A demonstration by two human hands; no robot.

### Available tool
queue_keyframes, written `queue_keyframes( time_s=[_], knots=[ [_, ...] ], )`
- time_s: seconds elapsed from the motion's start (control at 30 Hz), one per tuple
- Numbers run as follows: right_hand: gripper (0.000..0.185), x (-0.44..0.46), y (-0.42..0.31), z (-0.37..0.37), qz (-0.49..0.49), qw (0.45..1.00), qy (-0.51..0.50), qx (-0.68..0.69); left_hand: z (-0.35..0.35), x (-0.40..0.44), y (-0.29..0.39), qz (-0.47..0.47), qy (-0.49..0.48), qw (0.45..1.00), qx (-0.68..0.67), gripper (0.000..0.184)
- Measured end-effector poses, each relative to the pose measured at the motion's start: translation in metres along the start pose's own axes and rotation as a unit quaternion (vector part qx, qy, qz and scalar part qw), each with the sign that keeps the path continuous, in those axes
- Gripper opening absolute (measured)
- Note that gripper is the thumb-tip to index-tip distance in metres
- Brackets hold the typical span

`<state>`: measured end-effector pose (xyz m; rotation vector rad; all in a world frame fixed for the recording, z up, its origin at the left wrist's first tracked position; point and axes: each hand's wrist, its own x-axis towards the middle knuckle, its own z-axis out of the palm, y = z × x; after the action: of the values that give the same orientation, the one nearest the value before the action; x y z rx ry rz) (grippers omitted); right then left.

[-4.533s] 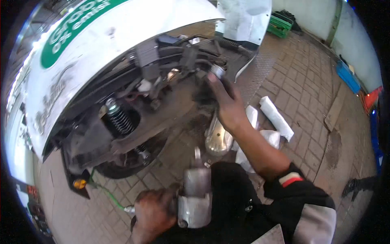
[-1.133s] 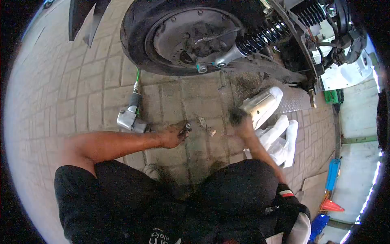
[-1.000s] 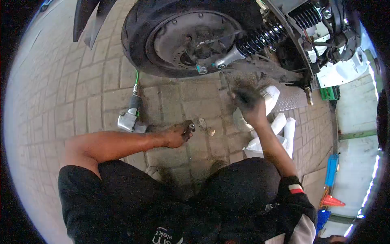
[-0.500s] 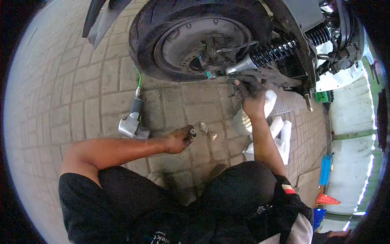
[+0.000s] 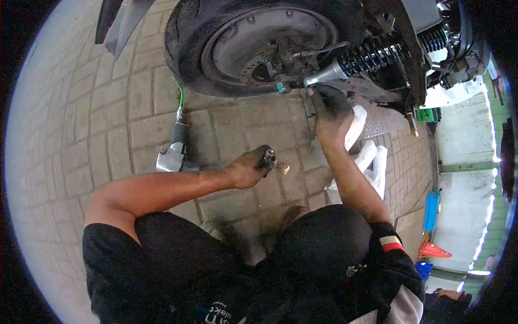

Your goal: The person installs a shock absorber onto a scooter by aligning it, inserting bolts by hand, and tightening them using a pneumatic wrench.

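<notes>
My left hand [image 5: 252, 168] is closed around a small dark piece with a round metal end [image 5: 270, 155], low over the paving. Up by the wheel, my right hand [image 5: 330, 110] has its dirty fingers bent in at the lower end of a shock absorber [image 5: 326, 74] with a black coil spring. What those fingers grip, if anything, is hidden. A wheel [image 5: 216, 48] with a black tyre fills the top middle. Just left of the shock's end is a small teal-marked part [image 5: 281, 87]. Beyond my left hand lies a small brownish piece [image 5: 284, 169] on the ground.
An air impact wrench [image 5: 171, 157] with a green hose [image 5: 181, 96] lies on the paving bricks [image 5: 108, 135] at left. White wrapped pieces [image 5: 377, 167] lie right of my right forearm. Farther right are a blue object [image 5: 433, 204] and an orange cone [image 5: 434, 250].
My left hand has moved up and to the right, showing more of the metal piece. My right hand stays at the shock's lower end. The view has shifted slightly.
</notes>
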<state>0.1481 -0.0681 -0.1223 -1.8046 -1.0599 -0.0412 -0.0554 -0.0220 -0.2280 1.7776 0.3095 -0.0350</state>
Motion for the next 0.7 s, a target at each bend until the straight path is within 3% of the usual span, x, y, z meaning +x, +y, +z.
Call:
queue_keyframes(
  time_s=[0.07, 0.1, 0.17, 0.2, 0.3, 0.37, 0.43, 0.6, 0.7],
  knots=[
    [0.023, -0.009, -0.024, -0.01, -0.165, 0.981, 0.009, -0.101, 0.001, 0.004, -0.001, 0.025, 0.014, 0.999, -0.024, 0.029],
    [0.023, -0.016, -0.025, -0.017, -0.164, 0.981, 0.01, -0.101, 0.0, 0.005, 0.002, 0.022, 0.01, 0.999, -0.036, 0.029],
    [0.024, -0.029, -0.027, -0.035, -0.245, 0.919, -0.3, -0.071, 0.002, 0.006, 0.004, 0.018, 0.003, 0.999, -0.049, 0.029],
    [0.024, -0.037, -0.027, -0.038, -0.242, 0.92, -0.298, -0.074, 0.005, 0.006, 0.005, 0.025, 0.028, 0.999, -0.019, 0.03],
    [0.026, -0.046, -0.037, -0.045, -0.124, 0.882, -0.445, -0.096, 0.014, 0.012, 0.012, 0.068, 0.04, 0.996, 0.031, 0.033],
    [0.023, -0.043, -0.035, -0.052, -0.096, 0.824, -0.539, -0.144, 0.015, 0.016, 0.019, 0.102, 0.032, 0.993, 0.049, 0.036],
    [0.022, -0.038, -0.035, -0.057, -0.093, 0.812, -0.556, -0.148, 0.018, 0.019, 0.021, 0.056, -0.049, 0.997, -0.008, 0.036],
    [0.02, -0.02, -0.04, -0.073, -0.069, 0.793, -0.586, -0.151, 0.039, 0.037, 0.004, 0.118, -0.039, 0.99, 0.062, 0.034],
    [0.024, -0.013, -0.046, -0.08, -0.173, 0.826, -0.512, -0.158, 0.043, 0.04, -0.007, 0.113, -0.054, 0.99, 0.062, 0.035]
  ],
)
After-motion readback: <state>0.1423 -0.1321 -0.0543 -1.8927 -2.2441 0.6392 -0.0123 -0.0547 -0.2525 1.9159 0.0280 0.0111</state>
